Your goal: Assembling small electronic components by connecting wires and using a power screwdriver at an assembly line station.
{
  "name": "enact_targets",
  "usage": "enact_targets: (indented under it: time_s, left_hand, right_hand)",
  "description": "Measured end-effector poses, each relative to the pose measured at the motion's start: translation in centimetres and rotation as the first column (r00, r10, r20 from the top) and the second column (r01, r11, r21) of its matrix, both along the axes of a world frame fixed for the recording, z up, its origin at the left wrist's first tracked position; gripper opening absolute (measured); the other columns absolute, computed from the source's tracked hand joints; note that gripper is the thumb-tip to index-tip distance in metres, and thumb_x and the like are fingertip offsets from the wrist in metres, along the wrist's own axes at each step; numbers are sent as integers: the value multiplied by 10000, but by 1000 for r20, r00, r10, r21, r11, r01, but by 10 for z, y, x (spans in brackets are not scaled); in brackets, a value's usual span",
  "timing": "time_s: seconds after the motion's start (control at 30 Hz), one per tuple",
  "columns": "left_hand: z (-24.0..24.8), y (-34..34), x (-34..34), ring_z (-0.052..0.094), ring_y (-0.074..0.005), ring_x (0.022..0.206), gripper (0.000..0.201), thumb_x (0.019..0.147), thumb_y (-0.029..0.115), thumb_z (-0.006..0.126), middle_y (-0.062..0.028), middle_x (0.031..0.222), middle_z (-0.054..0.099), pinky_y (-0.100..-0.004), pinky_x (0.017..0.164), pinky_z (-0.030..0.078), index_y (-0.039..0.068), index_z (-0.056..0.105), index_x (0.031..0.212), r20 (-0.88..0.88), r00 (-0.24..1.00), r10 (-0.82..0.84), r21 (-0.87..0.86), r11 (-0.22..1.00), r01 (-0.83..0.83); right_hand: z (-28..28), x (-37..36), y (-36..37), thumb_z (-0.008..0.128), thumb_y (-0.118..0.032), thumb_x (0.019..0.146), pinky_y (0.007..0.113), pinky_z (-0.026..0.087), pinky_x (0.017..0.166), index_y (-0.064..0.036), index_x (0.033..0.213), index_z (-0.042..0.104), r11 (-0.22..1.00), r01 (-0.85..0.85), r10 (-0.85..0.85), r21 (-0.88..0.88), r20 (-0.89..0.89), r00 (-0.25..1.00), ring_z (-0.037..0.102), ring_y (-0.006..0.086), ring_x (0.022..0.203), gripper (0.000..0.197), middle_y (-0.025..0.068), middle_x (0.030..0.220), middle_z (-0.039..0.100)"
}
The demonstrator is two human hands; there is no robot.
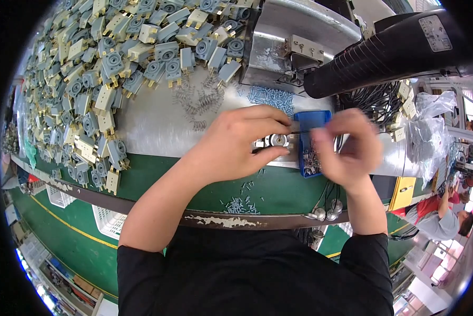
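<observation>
My left hand point(240, 141) is closed round a small pale part with a round metal centre point(276, 140), steadying it at the metal work surface. Fingers and thumb reach past both sides of the part and hide some of it. Just to the right is a blue tray point(302, 158) with small metal pieces point(311, 162) inside. Over the tray's right side hovers my right hand point(351, 147), its fingers bent and smeared by motion. A thin dark strand runs between the part and the right hand; whether the fingers grip it is unclear.
Grey and cream housings point(113, 64) with brass prongs are heaped at the left. Springs point(198, 100) and bluish screws point(270, 99) lie beyond my hands; more screws point(240, 205) are near the front edge. A black machine arm point(373, 55) overhangs black cables point(370, 108) at the right.
</observation>
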State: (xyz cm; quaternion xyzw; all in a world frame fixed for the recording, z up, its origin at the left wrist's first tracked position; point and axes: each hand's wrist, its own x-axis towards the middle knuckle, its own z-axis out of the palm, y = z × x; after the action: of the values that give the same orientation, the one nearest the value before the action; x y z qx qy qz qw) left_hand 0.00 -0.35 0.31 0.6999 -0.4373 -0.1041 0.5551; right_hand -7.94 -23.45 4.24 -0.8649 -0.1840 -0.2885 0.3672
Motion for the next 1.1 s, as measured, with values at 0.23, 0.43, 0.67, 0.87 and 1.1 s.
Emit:
enact_targets:
  time_s: [0.23,0.43,0.67,0.87,1.1]
  left_hand:
    - [2,-1,0,745,-311,1058,306,785,48,870,-146,1147,757,-387,905,598,3,771,1071,8,1000,2,-4,1000,-2]
    - [1,-2,0,746,-313,1061,302,787,57,873,-149,1142,758,-391,905,603,12,772,1068,-7,1000,2,-12,1000,-2]
    - [2,0,1,753,-312,1048,312,777,50,879,-136,1131,760,-381,893,612,8,761,1063,4,1000,-8,-21,1000,8]
    - [2,-2,2,758,-305,1040,296,774,67,885,-132,1110,766,-381,886,612,11,765,1038,4,1000,7,-29,1000,-7]
    - [1,-1,4,760,-305,1015,282,783,93,880,-127,1100,768,-384,866,611,17,768,1031,5,1000,12,-27,1000,-11]
  right_hand:
    - [42,67,-23,451,-789,986,500,455,1091,-9,1537,373,690,-227,433,687,-140,890,566,387,1287,958,238,1376,563]
    - [61,89,10,352,-809,998,400,548,735,-15,1425,429,511,-319,572,798,-38,820,647,288,769,905,155,922,622]
    - [102,112,57,335,-733,1058,309,497,494,9,1307,499,701,158,-233,695,13,973,556,177,505,800,84,686,555]
    - [109,119,81,333,-747,1050,315,485,479,2,1301,500,576,286,-343,766,-91,935,540,181,492,807,81,666,541]
    - [109,122,100,332,-764,1041,321,472,462,-7,1293,502,384,430,-442,817,-247,863,522,185,478,816,77,644,524]
